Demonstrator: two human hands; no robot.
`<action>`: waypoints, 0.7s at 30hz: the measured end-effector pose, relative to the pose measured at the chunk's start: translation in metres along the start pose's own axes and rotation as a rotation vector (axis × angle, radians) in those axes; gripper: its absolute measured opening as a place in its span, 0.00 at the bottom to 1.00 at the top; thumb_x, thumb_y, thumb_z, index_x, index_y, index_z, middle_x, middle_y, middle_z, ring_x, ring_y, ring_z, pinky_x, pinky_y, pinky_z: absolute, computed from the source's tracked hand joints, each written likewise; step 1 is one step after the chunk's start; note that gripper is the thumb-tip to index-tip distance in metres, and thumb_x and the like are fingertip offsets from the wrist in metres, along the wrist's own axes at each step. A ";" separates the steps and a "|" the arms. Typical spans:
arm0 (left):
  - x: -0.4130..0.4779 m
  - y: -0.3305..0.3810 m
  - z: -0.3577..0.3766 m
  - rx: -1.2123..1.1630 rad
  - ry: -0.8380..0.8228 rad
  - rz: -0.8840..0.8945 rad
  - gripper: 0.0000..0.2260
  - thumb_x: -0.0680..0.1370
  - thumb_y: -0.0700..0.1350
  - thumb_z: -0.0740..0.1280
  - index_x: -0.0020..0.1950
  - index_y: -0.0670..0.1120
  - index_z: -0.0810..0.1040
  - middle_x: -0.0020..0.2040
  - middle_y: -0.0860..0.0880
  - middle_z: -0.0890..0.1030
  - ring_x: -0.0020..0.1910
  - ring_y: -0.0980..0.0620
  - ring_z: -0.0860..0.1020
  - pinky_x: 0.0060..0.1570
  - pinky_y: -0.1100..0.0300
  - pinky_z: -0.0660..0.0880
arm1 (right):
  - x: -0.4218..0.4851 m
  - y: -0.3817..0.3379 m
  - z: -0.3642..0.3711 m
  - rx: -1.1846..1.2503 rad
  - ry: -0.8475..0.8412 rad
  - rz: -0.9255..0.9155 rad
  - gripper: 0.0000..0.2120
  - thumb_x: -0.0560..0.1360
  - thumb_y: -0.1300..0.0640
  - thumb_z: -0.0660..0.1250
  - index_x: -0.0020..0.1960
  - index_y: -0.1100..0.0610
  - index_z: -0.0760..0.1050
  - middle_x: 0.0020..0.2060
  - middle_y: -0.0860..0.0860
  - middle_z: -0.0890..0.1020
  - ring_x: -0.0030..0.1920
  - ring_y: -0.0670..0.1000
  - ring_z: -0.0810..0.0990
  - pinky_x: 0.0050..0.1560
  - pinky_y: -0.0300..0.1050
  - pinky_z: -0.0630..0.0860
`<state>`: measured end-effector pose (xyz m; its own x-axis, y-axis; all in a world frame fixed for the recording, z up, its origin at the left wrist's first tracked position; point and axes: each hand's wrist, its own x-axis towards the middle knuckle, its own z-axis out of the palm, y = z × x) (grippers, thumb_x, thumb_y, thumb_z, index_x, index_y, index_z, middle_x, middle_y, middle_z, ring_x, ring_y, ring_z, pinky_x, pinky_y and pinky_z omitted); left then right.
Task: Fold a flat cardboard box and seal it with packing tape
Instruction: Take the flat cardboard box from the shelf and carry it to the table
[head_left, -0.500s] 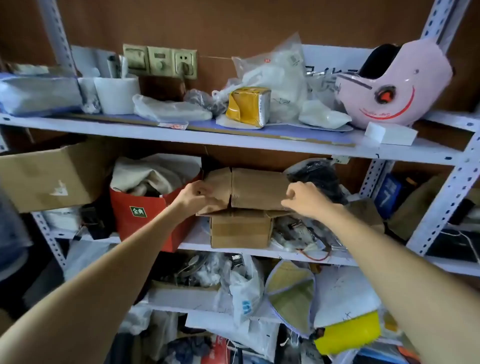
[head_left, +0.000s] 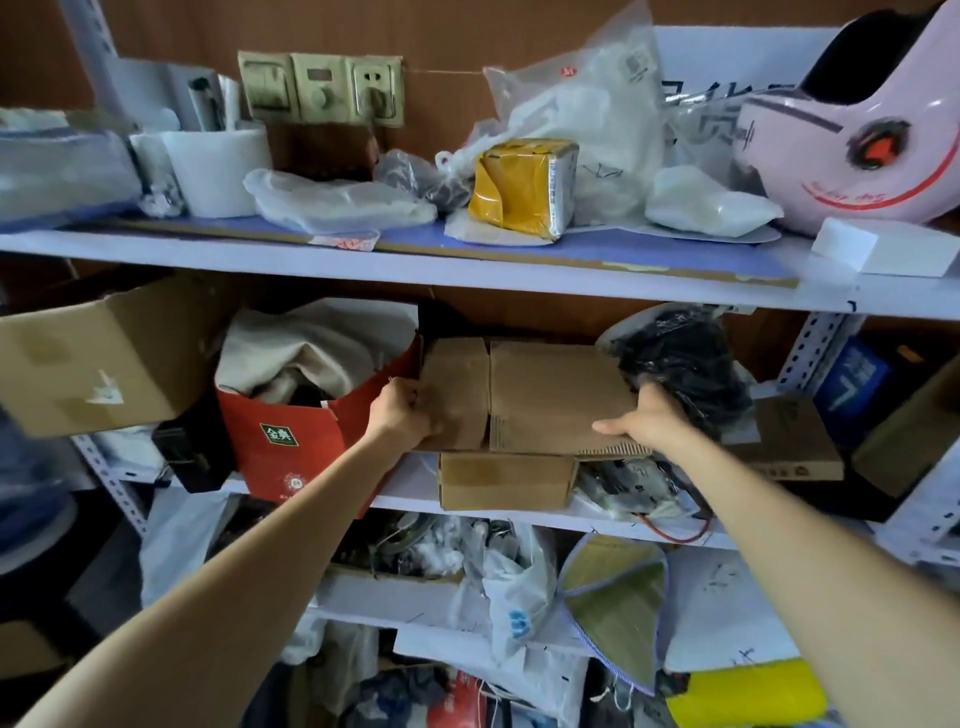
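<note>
Both arms are bare from the frame's lower corners up to the wrists, with no sleeve edge in view. The left hand (head_left: 400, 413) and right hand (head_left: 649, 421) seem to wear no gloves or rings, though they show small.

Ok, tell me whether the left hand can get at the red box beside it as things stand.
Probably yes: the red box sits right beside the left hand, nothing between them, but that hand grips the flat cardboard and would have to let go.

White metal shelving unit (head_left: 467, 270) against brown wall (head_left: 441, 31); wall sockets (head_left: 322, 88) above cluttered top shelf.
</note>
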<state>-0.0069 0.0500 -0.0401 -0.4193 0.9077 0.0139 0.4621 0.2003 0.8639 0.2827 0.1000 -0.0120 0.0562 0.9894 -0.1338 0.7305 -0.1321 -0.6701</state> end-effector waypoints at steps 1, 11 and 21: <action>0.001 0.000 0.001 -0.041 -0.027 -0.033 0.33 0.64 0.36 0.78 0.67 0.42 0.71 0.60 0.44 0.78 0.58 0.44 0.76 0.55 0.48 0.78 | 0.002 0.002 -0.003 0.028 -0.006 0.022 0.48 0.68 0.57 0.77 0.77 0.63 0.50 0.75 0.60 0.61 0.73 0.59 0.62 0.70 0.53 0.62; -0.002 0.039 0.054 -0.023 -0.066 0.157 0.31 0.62 0.35 0.76 0.62 0.45 0.70 0.54 0.47 0.75 0.53 0.46 0.75 0.45 0.53 0.77 | -0.018 0.051 -0.059 0.140 0.155 -0.044 0.52 0.59 0.63 0.82 0.74 0.51 0.57 0.68 0.54 0.71 0.66 0.57 0.70 0.65 0.53 0.69; -0.057 0.104 0.200 -0.225 -0.474 0.353 0.36 0.62 0.30 0.76 0.65 0.46 0.67 0.50 0.47 0.76 0.50 0.45 0.76 0.47 0.44 0.79 | -0.102 0.184 -0.152 0.110 0.456 0.144 0.45 0.63 0.58 0.80 0.73 0.52 0.59 0.67 0.54 0.72 0.64 0.57 0.73 0.59 0.53 0.73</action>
<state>0.2209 0.0927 -0.0520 0.1442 0.9800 0.1369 0.3123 -0.1764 0.9335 0.5146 -0.0160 -0.0111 0.4613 0.8831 0.0859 0.6186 -0.2507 -0.7446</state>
